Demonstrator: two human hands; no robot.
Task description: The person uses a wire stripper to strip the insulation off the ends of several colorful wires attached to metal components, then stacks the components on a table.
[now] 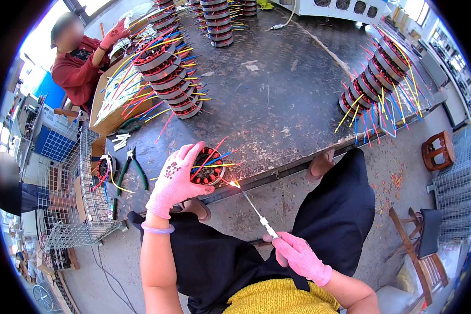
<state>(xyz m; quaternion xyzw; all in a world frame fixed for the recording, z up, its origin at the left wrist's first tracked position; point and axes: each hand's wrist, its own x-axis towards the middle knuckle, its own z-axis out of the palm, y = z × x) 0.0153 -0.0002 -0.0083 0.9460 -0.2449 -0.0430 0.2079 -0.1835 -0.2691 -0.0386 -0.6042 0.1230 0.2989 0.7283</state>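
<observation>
At table edge (277, 157), stator (208, 175) clasped within half-curled left fingers (196, 149), right fingers (283, 244) gripping wand (264, 221)

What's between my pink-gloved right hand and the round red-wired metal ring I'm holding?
Head view: a slim, white-handled metal tool, orange glow at its tip.

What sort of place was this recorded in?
Probably an electrical-parts workshop: stacks of grey wire-wound rings stand on a scuffed dark workbench, and green-handled pliers lie on it too.
</observation>
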